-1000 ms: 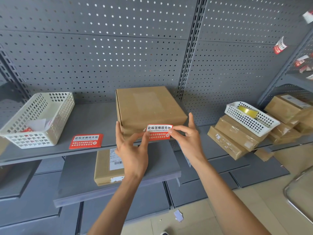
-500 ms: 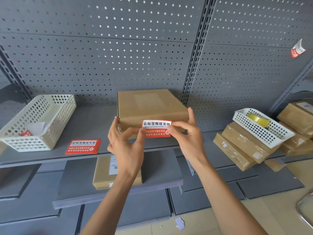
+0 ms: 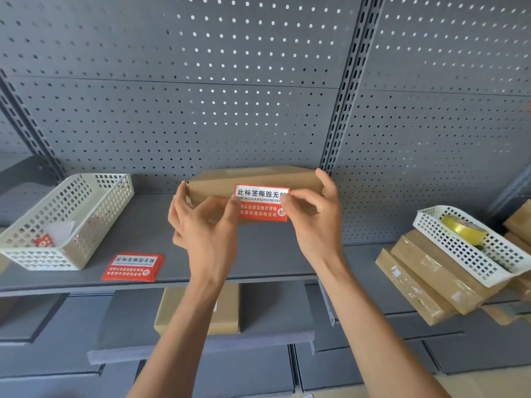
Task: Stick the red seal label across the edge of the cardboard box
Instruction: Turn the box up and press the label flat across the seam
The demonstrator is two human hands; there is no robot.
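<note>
A flat brown cardboard box (image 3: 258,176) lies on the grey shelf (image 3: 143,239) in front of me. A red and white seal label (image 3: 260,203) hangs upright against the box's front edge, white half up. My left hand (image 3: 205,228) pinches the label's left end between thumb and forefinger. My right hand (image 3: 314,214) pinches its right end, with the other fingers spread by the box's right corner. Whether the label touches the cardboard I cannot tell.
A stack of spare red labels (image 3: 133,267) lies on the shelf at left, beside a white basket (image 3: 66,219). At right a second white basket (image 3: 477,245) with yellow tape (image 3: 464,232) rests on taped boxes (image 3: 431,280). Another box (image 3: 198,311) lies on the lower shelf.
Both hands have carried the label upward, from the box's lower front to its upper front edge. The camera has tilted up, so the box top looks flatter.
</note>
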